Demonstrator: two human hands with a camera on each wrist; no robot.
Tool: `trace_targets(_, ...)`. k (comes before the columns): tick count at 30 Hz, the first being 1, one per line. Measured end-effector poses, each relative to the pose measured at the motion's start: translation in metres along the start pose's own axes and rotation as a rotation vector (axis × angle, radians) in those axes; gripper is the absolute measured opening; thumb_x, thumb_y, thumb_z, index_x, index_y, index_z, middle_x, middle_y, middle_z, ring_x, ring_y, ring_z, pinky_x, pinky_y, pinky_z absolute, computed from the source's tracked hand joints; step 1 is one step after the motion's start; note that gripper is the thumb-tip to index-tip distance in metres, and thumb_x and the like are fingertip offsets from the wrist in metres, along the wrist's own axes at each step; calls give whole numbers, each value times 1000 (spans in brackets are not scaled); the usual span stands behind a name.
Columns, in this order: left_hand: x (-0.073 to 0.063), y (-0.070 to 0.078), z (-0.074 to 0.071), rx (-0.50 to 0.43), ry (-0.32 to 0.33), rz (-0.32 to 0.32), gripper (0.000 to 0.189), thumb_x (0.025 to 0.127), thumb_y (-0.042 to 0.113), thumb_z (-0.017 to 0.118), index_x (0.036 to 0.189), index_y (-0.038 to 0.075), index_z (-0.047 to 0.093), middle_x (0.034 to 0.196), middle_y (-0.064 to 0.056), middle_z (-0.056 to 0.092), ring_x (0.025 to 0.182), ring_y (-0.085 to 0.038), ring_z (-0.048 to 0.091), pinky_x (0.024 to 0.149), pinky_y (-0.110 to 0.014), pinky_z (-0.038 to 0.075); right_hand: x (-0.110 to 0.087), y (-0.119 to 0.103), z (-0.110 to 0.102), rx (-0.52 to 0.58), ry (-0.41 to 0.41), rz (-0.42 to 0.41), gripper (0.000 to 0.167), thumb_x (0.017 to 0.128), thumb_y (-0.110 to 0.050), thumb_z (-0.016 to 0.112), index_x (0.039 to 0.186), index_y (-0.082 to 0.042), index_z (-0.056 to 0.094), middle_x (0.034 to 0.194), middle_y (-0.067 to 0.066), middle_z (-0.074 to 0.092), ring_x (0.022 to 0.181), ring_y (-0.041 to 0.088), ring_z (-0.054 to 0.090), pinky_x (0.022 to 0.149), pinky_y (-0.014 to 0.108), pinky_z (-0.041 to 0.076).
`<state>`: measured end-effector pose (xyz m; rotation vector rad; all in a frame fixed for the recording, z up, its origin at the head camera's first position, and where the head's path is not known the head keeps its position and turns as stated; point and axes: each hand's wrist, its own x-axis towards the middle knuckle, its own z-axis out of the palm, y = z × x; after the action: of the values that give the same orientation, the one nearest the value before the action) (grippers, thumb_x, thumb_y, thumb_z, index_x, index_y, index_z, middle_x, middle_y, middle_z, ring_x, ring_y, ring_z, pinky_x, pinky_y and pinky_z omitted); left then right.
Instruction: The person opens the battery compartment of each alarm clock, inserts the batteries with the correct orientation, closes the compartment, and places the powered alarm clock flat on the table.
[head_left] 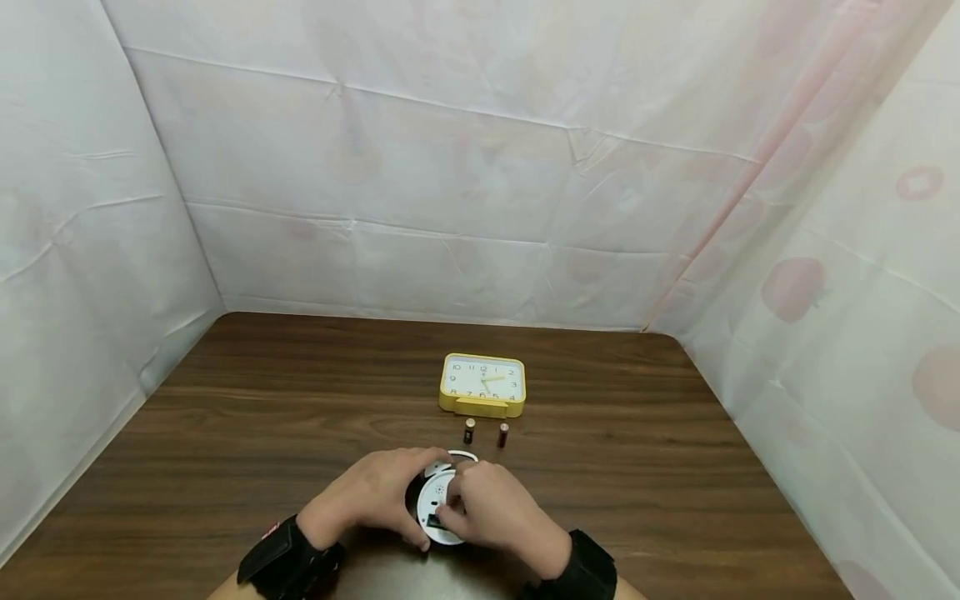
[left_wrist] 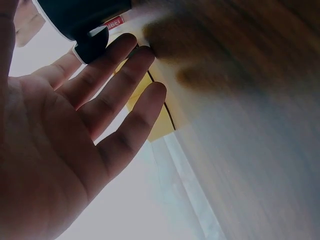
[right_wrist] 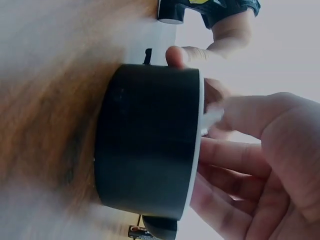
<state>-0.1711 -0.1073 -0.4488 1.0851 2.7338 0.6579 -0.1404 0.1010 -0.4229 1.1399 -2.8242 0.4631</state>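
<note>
A round black clock point(head_left: 414, 493) lies on the table with its white back point(head_left: 427, 500) upward. A dark battery slot point(head_left: 434, 522) shows in that back. My left hand point(head_left: 382, 492) holds the clock by its left side, thumb at the near edge and fingers at the far edge. Over the back, my right hand point(head_left: 498, 508) pinches a small blurred white piece, apparently the battery cover point(right_wrist: 212, 119), between thumb and finger. In the right wrist view the clock's black side point(right_wrist: 147, 140) shows, a small foot below it. My right fingers hide part of the back.
Beyond the clock stand two small batteries, a left one point(head_left: 469, 431) and a right one point(head_left: 503, 435). Behind them lies a yellow rectangular clock point(head_left: 482, 407), face up. The brown wooden table point(head_left: 300, 375) is bordered by pale hanging sheets point(head_left: 450, 183) at the back and sides.
</note>
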Motion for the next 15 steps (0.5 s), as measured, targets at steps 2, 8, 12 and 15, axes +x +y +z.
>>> trace_targets(2, 0, 0, 0, -1, -2, 1, 93, 50, 63, 85, 130, 31, 50, 111, 16, 61, 92, -1, 56, 77, -26, 49, 0, -2, 0, 2, -8, 27, 15, 80, -25, 72, 66, -20, 68, 68, -14, 54, 59, -5, 44, 52, 11, 34)
trace_targets(8, 0, 1, 0, 0, -4, 3, 95, 50, 62, 85, 132, 31, 49, 113, 15, 61, 93, -1, 56, 77, -27, 49, 1, -2, 2, 19, 13, 64, 14, 79, -21, 72, 65, -20, 68, 68, -14, 57, 62, -3, 48, 55, 12, 37)
trace_targets(12, 0, 1, -1, -4, -5, -2, 94, 51, 63, 84, 131, 28, 50, 113, 14, 62, 94, -1, 56, 78, -27, 49, 0, 1, -4, 89, 18, 78, 13, 82, -18, 71, 68, -18, 69, 68, -14, 61, 64, -4, 50, 57, 11, 39)
trace_targets(15, 0, 1, -1, -5, -15, -18, 95, 52, 64, 83, 132, 26, 50, 117, 12, 62, 97, -2, 57, 79, -29, 50, -3, 6, -11, 132, 33, 83, 12, 82, -16, 71, 70, -16, 70, 67, -12, 62, 62, -5, 48, 57, 11, 39)
